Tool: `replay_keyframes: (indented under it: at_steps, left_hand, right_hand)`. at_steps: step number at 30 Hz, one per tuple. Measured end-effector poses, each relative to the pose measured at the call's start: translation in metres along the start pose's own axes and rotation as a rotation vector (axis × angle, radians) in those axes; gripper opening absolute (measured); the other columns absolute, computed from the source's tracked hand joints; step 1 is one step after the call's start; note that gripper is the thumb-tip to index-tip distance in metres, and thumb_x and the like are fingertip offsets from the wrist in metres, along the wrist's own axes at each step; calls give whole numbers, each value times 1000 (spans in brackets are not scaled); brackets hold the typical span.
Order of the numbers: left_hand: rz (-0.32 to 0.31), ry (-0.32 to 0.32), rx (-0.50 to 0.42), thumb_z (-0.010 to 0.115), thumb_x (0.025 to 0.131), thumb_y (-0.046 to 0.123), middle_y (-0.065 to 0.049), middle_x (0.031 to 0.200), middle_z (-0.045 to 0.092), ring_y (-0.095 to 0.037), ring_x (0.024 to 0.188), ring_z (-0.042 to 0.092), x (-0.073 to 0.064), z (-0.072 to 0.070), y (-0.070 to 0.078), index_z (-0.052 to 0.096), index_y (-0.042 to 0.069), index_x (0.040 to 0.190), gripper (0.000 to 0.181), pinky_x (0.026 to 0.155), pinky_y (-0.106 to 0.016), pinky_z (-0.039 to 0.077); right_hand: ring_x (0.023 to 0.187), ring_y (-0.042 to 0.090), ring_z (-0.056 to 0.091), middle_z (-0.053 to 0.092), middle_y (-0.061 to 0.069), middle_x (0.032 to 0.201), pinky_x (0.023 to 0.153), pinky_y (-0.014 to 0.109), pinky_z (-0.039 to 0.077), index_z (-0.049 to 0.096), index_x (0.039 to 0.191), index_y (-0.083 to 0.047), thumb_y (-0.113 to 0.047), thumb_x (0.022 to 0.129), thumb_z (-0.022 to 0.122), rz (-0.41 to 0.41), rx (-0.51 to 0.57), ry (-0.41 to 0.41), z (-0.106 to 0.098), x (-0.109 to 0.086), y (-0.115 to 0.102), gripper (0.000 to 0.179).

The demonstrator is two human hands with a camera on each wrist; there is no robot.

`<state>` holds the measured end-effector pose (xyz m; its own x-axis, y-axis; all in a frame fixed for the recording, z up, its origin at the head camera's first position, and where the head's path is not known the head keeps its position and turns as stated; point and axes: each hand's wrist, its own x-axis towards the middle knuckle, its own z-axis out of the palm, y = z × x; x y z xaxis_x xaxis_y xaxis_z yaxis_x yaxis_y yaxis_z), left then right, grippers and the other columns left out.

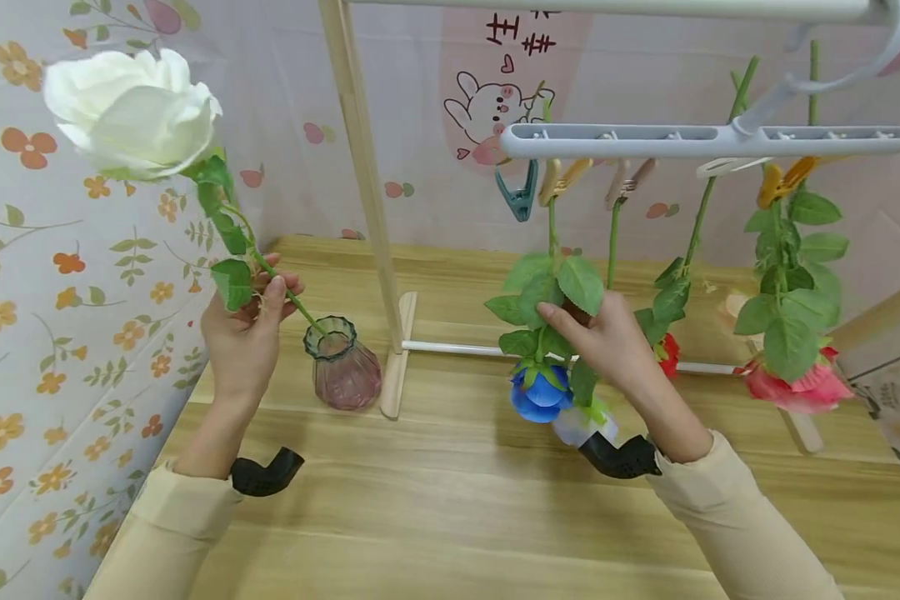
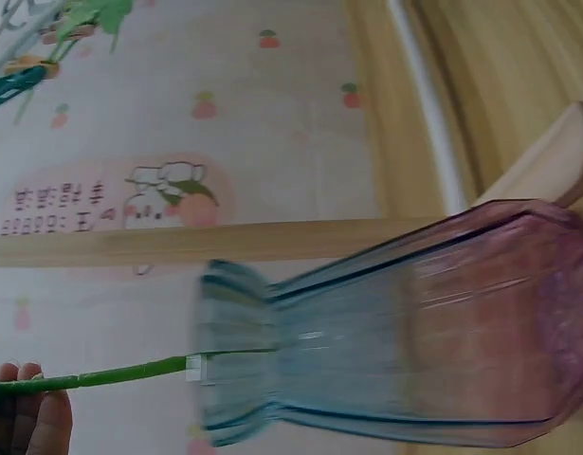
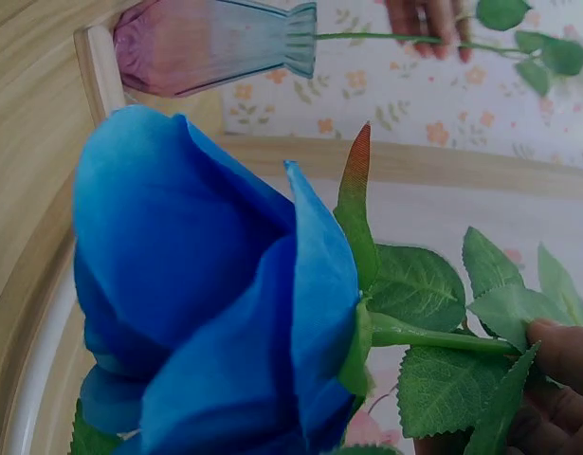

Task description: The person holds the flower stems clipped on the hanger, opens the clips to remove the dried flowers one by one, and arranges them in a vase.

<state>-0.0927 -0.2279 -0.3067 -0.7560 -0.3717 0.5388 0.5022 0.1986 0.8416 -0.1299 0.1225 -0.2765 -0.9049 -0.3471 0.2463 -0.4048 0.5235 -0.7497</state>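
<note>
At the mouth of the glass vase (image 1: 347, 375), on the left of the wooden post (image 1: 367, 167), lay the relation that seemed to matter most: the white rose (image 1: 135, 117) slanted down and rightward, its bloom high above the left hand (image 1: 243, 333) and its stem's lower end at the rim. Thumb and fingers of that hand pinched the stem between bloom and vase; how far the tip reached inside was hard to tell. The vase stood upright on the tabletop (image 1: 420, 500), just beyond the left fingers and well apart from the right hand (image 1: 607, 342). That hand, across the post, pinched the leafy stem of the blue rose (image 1: 540, 392), its rear fingers partly hidden. Here the long axis ran nearly upright but inverted, bloom below the grip, stem rising to the beige clip (image 1: 549, 183) under the hanger (image 1: 615, 142), so any release seemed to depend on a pull away from the clip above
</note>
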Motion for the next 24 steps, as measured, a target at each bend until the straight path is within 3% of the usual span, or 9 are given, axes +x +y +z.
replay_keyframes:
  at_steps: [6, 12, 19, 24]
  left_hand:
    - [-95, -38, 186, 59, 93, 9, 14, 92, 67, -3, 91, 65, -18, 2, -28, 61, -5, 108, 21, 84, -16, 49]
    - [-219, -49, 298, 58, 91, 2, 0, 104, 64, 0, 97, 59, -36, 0, -51, 64, -6, 105, 18, 85, -13, 47]
    - [-226, -62, 299, 52, 91, -4, -12, 110, 64, 0, 102, 56, -43, 0, -52, 63, -7, 111, 23, 92, -17, 45]
    - [-372, -157, 250, 52, 91, -1, -8, 119, 59, -4, 107, 54, -42, 2, -44, 57, -2, 124, 33, 99, -24, 42]
  right_hand:
    - [53, 10, 37, 37, 1, 60, 53, 24, 33, 53, 80, -2, -5, 90, 62, -56, 7, 17, 0, -5, -1, 14]
    - [55, 9, 39, 39, 2, 61, 53, 23, 36, 52, 83, 0, -1, 89, 62, -75, 62, 46, 2, -8, 1, 12]
    - [64, 6, 53, 55, 6, 71, 55, 19, 43, 54, 90, 2, -2, 90, 60, -77, 103, 48, 3, -10, 3, 8]
    - [58, 8, 46, 47, 3, 63, 52, 21, 38, 52, 85, 1, 0, 89, 61, -82, 96, 67, 1, -13, 4, 10]
